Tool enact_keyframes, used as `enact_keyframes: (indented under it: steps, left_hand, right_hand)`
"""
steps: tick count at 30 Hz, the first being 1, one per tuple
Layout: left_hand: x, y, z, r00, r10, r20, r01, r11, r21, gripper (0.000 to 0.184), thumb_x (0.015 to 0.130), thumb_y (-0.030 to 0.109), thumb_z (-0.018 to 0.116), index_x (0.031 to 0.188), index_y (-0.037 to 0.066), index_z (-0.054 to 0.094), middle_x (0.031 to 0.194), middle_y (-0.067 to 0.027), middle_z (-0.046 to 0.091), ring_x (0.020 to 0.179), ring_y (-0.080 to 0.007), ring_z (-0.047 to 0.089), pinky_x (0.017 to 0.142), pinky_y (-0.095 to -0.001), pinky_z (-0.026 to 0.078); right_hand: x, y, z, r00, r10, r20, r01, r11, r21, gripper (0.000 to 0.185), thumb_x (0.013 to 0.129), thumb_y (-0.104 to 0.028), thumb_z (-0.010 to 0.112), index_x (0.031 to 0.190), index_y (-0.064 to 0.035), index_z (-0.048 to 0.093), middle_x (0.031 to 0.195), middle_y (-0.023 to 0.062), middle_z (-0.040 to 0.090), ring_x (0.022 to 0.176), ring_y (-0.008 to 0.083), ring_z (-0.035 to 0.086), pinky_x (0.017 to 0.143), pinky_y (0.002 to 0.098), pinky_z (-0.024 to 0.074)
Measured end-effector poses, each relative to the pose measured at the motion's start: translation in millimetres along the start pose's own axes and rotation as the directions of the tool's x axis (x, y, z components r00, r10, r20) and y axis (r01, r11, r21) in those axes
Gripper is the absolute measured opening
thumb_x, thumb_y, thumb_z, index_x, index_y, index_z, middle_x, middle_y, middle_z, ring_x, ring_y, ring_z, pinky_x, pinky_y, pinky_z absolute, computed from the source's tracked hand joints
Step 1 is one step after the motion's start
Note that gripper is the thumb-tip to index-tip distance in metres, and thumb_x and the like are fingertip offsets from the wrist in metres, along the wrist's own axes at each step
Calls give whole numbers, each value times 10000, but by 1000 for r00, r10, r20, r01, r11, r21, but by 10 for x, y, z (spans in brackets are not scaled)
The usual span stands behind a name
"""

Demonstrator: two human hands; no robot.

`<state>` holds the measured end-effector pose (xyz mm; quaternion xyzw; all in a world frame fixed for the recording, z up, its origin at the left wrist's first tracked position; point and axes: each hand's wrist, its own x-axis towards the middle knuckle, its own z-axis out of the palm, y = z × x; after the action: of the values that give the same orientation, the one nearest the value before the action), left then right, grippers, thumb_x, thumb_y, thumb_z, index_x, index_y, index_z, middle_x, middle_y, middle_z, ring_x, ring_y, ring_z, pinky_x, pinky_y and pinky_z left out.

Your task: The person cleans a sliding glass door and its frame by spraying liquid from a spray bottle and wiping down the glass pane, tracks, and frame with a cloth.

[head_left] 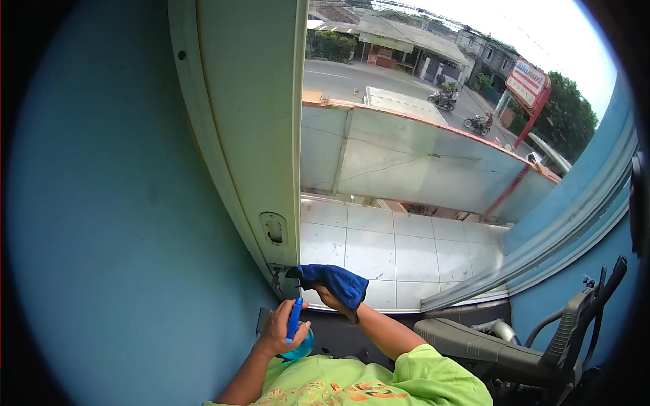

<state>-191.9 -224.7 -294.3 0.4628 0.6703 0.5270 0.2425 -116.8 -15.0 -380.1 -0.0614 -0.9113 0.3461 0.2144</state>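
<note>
Biggest stuff first: the whole left side is taken up by a blue wall (pixel 101 203), and a cream door (pixel 237 108) is set right beside it. Past the door's edge, a tiled floor (pixel 369 250) can be seen, and the lower right is filled by a grey machine (pixel 501 345), well apart from the action.

Down to the small stuff: a spray bottle (pixel 299 346) is held low, close to the body, with the left grip (pixel 275 330) wrapped around its blue top. Whether the trigger is being squeezed can't be told. The blue cloth (pixel 338 281) is held out ahead, draped over the right grip (pixel 330 300), which seems clenched on it, though most of the fingers are covered. Its far end is brought up to the door's edge, by the lock (pixel 276 274); actual contact can't be confirmed.

Wiping that edge seems to be the step in hand, imo. For the next move, the cloth would need to be pressed flat and slid along, without being snagged on the lock.
</note>
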Motion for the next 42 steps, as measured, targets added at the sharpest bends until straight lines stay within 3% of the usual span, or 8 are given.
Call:
enact_keyframes:
  steps: [2,6,10,17,27,30,34,42]
  left_hand:
    - [-23,-167,21,998,13,67,-15,1000,27,475,748,127,715,1172,-11,551,1177,-178,574,964,-290,646,738,-327,569]
    - [-82,-680,147,891,-184,415,189,982,30,426,705,270,770,1099,140,673,1488,-330,276,1390,-427,325,1054,-439,370]
    - [51,-689,418,777,-80,624,123,992,-26,426,695,246,773,1096,137,679,1485,-284,301,1388,-422,322,1074,-434,347]
    - [366,26,916,769,120,628,-153,988,-1,435,672,174,766,1075,50,658,1318,-168,538,1104,-329,589,924,-367,467]
    - [376,1120,1714,667,125,734,-166,986,-16,412,689,135,744,1077,29,655,1338,-196,533,1090,-366,603,891,-359,489]
    - [349,1620,1887,536,205,819,-287,956,-51,414,684,148,740,1069,25,653,1337,-202,532,1101,-372,592,907,-364,482]
    - [498,2230,2179,427,308,850,-381,914,-139,506,710,217,702,1167,32,587,1358,-181,504,1109,-386,573,922,-400,476]
    - [741,2427,2753,377,-19,926,-582,773,253,626,708,222,747,1247,35,488,1278,-220,476,941,-428,613,839,-459,509]
  right_hand:
    - [-227,-104,72,948,228,223,-127,912,-391,220,894,-164,550,1044,-63,676,1055,177,664,985,349,610,845,444,460]
    - [-762,77,487,563,812,155,-730,400,554,254,998,-280,510,1071,-75,640,980,84,668,842,190,624,744,345,494]
    - [-1004,-563,82,596,780,190,-284,-17,959,296,1025,-320,487,1134,-70,601,930,2,629,744,79,570,646,251,481]
    - [-1706,-567,-454,514,502,-695,-429,852,299,300,959,-289,594,1107,-39,670,997,78,665,1007,257,630,921,347,471]
    - [-2732,-1039,-1878,591,800,-101,-471,444,762,368,889,-352,713,743,-22,637,587,-30,518,552,43,441,499,231,386]
    - [-3220,-1001,-2519,998,-18,-57,58,74,996,467,907,-470,647,686,-68,557,652,62,593,520,76,494,548,247,449]
    - [-3328,-251,-2219,734,622,-273,-57,457,888,400,987,-418,513,1033,-33,613,932,72,653,826,155,611,751,283,491]
    - [-3237,-577,-1431,714,583,-387,293,253,922,311,989,-165,520,1268,-29,530,1156,33,596,1009,110,591,855,253,513]
